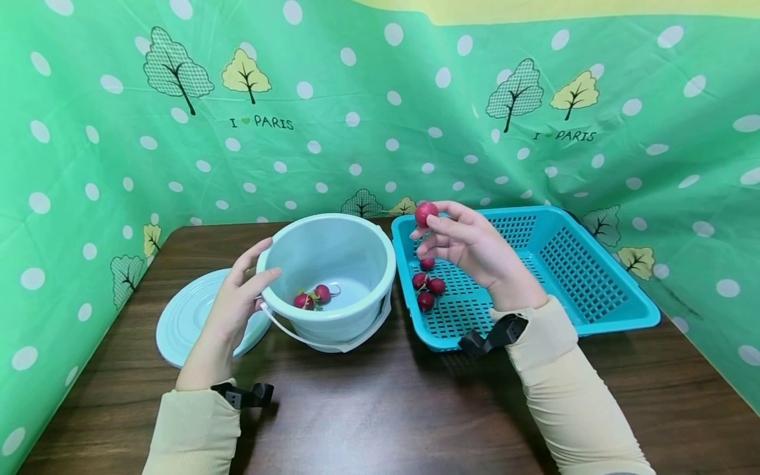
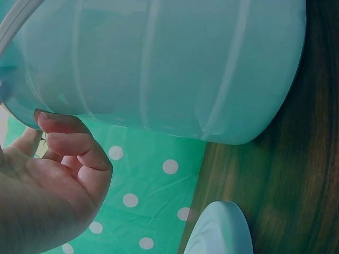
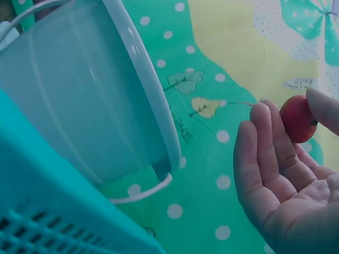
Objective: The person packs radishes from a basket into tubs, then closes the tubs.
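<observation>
My right hand (image 1: 439,232) pinches a red radish (image 1: 425,213) (image 3: 296,118) between thumb and fingertips, raised over the left end of the turquoise slotted basket (image 1: 600,277). Several more radishes (image 1: 427,285) lie on that basket's floor. A pale blue bucket (image 1: 329,277) (image 2: 159,63) (image 3: 79,106) stands left of the basket with two radishes (image 1: 313,297) at its bottom. My left hand (image 1: 237,297) (image 2: 58,159) rests against the bucket's left wall, thumb at the rim and fingers loosely curved beside it.
The bucket's round pale blue lid (image 1: 184,316) (image 2: 220,233) lies flat on the brown table (image 1: 380,409) at the left. A green dotted cloth (image 1: 368,112) walls the back and both sides.
</observation>
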A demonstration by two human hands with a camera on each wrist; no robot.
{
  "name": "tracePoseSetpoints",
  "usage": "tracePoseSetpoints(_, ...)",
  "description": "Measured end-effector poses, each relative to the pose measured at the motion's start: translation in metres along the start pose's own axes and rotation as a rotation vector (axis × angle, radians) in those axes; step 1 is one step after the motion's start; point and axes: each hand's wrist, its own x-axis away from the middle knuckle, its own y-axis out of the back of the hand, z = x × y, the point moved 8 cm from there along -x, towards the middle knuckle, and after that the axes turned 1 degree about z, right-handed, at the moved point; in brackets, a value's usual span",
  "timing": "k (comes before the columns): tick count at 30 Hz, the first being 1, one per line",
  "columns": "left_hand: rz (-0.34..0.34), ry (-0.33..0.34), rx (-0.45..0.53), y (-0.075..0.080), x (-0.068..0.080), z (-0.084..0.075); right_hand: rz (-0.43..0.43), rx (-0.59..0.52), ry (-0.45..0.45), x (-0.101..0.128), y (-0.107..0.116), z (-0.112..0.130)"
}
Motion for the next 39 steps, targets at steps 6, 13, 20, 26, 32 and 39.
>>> tracePoseSetpoints(6,0.001,-0.002,0.004,0.0,0.0,0.0,-0.012,0.004,-0.013,0.0,-0.012,-0.001)
tracePoseSetpoints(13,-0.001,0.002,0.008,0.0,0.0,0.0,0.006,0.028,-0.023,-0.003,-0.029,0.0)
tracePoseSetpoints(20,0.0,0.004,0.008,0.0,0.001,0.0,-0.001,0.106,-0.043,-0.007,-0.042,-0.001)
tracePoseSetpoints(26,-0.001,0.003,0.02,0.0,0.0,0.0,0.014,0.128,-0.059,-0.01,-0.05,-0.005)
tracePoseSetpoints(32,0.001,0.002,0.022,0.0,0.001,0.0,0.041,0.152,-0.073,-0.015,-0.06,-0.009)
tracePoseSetpoints(39,0.003,0.001,0.023,0.0,0.0,0.0,0.04,0.176,-0.085,-0.023,-0.068,-0.013)
